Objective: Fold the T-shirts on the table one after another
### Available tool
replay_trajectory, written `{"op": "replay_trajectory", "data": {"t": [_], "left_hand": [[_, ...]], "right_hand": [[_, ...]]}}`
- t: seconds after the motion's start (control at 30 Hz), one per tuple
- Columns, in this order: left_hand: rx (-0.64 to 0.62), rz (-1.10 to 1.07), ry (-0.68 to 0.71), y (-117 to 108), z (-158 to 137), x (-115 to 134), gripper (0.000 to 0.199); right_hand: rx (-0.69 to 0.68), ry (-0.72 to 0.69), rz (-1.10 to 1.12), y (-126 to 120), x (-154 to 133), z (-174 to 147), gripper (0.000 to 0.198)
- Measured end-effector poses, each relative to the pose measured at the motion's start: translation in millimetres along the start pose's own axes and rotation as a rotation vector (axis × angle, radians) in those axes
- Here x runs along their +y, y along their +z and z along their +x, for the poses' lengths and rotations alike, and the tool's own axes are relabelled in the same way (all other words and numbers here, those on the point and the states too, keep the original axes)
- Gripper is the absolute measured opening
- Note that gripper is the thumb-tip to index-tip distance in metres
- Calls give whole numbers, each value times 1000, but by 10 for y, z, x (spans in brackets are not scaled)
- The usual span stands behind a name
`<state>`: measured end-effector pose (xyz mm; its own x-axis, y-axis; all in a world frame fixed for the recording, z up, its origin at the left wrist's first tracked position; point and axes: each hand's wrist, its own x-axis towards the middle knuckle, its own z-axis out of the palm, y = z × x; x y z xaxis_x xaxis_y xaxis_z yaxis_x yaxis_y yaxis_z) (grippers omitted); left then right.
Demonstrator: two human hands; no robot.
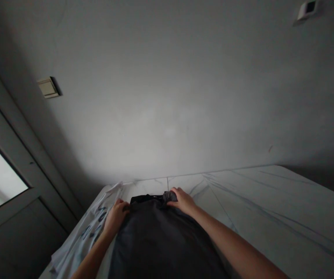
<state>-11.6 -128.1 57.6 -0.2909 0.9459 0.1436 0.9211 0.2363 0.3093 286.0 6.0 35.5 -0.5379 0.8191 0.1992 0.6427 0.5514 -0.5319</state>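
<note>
A dark grey garment [161, 240] lies spread on the marble-patterned table, its gathered black far edge pointing toward the wall. Its near end runs out of the picture, so I cannot tell which kind of garment it is. My left hand [116, 215] is closed on the far left corner of the cloth. At the far right corner, my right hand [182, 200] pinches a bunched fold between thumb and fingers. Beside my left forearm lies a white garment [87, 232] with dark printed lettering, partly hidden by that arm.
The white table [271, 209] with grey veins reaches a grey wall [167, 97] at the back. A light switch [49, 87] and a small white device [307, 9] are fixed on the wall. At the left stands a framed door [18, 162] with a glass pane.
</note>
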Motion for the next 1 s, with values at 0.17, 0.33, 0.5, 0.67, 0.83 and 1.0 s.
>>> {"op": "replay_trajectory", "data": {"t": [0.17, 0.33, 0.5, 0.67, 0.83, 1.0], "left_hand": [[40, 28, -21, -130, -186, -10, 19], [90, 41, 127, -266, -291, 23, 18], [73, -25, 212, -295, -437, -21, 21], [27, -46, 105, -207, -284, 44, 22], [-26, -15, -30, -70, 162, 191, 27], [-127, -37, -54, -46, 414, 172, 15]], "right_hand": [[126, -309, -225, -126, -47, -45, 43], [217, -428, -239, -184, 45, -133, 16], [78, -579, -212, -277, 12, -290, 18], [-272, -613, -162, -296, -149, -397, 18], [-184, -285, -54, -221, -278, -222, 14], [11, 18, -195, -192, -204, 124, 32]]}}
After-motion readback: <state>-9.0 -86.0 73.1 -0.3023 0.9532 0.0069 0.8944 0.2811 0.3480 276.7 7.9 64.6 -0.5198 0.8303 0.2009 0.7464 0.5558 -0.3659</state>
